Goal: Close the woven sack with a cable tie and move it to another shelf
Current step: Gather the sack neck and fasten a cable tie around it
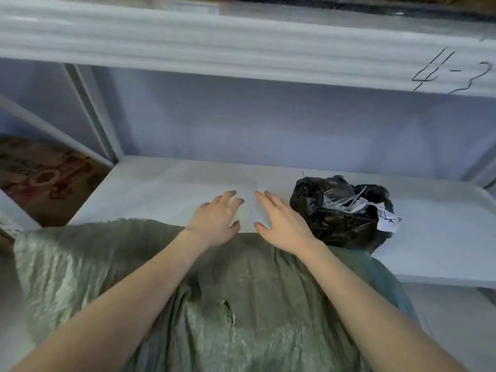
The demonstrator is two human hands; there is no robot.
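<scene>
A large grey-green woven sack (pixel 209 304) fills the lower middle of the view, its far end lying on the front of a white shelf board (pixel 166 183). There is a small tear in the sack's top. My left hand (pixel 217 218) and my right hand (pixel 281 224) reach over the sack's far end, fingers spread and straight, side by side just above or on the shelf board. Neither hand holds anything. The sack's mouth and any tie on it are hidden from view.
A black plastic bag (pixel 341 210) holding white cable ties and a paper slip sits on the shelf just right of my right hand. The shelf above (pixel 241 49) bears a handwritten "4-3". A patterned cardboard box (pixel 45 178) stands to the left.
</scene>
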